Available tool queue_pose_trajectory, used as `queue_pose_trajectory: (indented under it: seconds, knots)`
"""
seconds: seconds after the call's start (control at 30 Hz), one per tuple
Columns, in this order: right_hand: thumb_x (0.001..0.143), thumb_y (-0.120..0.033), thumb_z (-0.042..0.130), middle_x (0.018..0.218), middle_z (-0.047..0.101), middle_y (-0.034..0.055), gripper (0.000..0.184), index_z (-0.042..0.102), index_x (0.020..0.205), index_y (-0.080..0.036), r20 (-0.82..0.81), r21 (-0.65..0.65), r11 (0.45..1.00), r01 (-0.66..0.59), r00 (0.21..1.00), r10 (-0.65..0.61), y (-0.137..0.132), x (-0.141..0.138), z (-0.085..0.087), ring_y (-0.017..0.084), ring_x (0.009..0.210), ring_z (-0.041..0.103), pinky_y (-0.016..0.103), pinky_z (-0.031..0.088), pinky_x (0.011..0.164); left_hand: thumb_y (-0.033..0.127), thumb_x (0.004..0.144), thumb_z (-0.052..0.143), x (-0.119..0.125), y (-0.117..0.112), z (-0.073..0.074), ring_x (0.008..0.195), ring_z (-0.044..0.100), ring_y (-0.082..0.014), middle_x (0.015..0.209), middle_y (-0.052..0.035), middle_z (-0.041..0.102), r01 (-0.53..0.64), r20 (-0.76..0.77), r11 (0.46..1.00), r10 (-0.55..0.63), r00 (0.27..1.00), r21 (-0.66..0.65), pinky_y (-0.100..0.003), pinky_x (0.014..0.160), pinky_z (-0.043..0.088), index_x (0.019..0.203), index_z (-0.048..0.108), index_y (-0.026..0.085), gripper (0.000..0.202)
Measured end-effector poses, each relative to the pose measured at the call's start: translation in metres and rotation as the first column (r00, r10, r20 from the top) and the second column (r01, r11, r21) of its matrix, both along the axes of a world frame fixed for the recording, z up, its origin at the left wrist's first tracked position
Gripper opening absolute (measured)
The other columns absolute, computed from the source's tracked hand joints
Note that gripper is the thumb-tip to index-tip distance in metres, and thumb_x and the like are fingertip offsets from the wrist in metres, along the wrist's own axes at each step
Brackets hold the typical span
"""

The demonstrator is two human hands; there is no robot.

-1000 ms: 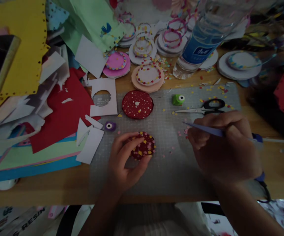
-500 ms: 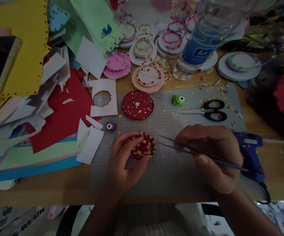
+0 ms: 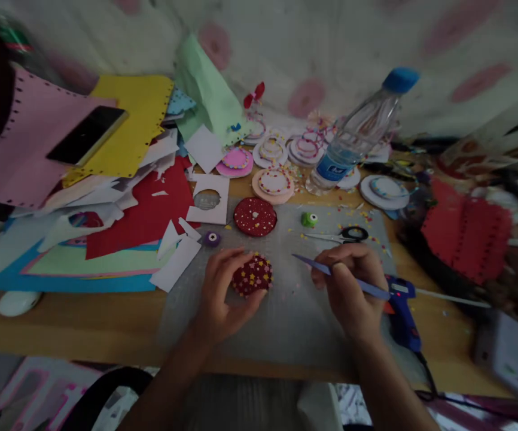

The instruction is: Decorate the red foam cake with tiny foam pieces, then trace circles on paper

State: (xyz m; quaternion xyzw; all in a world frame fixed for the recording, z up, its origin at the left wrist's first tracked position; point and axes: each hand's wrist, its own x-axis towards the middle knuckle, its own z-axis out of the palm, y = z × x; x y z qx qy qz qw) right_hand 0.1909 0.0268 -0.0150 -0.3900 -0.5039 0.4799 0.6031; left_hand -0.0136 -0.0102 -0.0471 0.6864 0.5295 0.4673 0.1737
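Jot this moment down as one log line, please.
Left hand: holding star-covered disc | Right hand: holding tweezers, clear of disc | Nearby: scissors, blue glue gun, green punch

Dim, greyish light on the table (image 3: 84,323); far left corner nearly black, right edge stretched and blurred.

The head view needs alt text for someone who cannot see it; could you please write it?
The left hand holds a star-covered red disc while the right hand holds tweezers beside it. Scissors and a glue gun lie to the right, red paper to the left.
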Motion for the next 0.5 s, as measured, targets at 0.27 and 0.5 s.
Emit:
queue_pose_trajectory:
  seconds: [0.27,0.5]
  knots:
    - [0.084,-0.035,0.072,0.067,0.062,-0.0031,0.021,0.055,0.085,-0.023,-0.013,-0.162,0.984,-0.076,0.997,0.074,-0.016,0.000,-0.006,0.011,0.054,0.055,0.023,0.043,0.049,0.048,0.089,0.059,-0.015,-0.015,0.036,0.042,0.039,-0.0077,0.051,0.0063,0.047,0.006,0.493,0.778,0.392,0.777,-0.628,-0.019,0.040,0.031,0.083,0.068,0.017,0.033]
    - [0.086,-0.036,0.071,0.069,0.064,-0.0033,0.021,0.054,0.087,-0.024,-0.033,-0.189,0.971,-0.144,0.990,0.140,-0.021,-0.001,-0.015,0.012,0.057,0.055,0.023,0.043,0.052,0.054,0.082,0.057,-0.022,-0.004,0.051,0.034,0.034,-0.0074,0.040,0.0074,0.046,0.229,0.449,0.608,0.237,0.862,-0.761,-0.018,0.036,0.023,0.083,0.068,0.015,0.040]
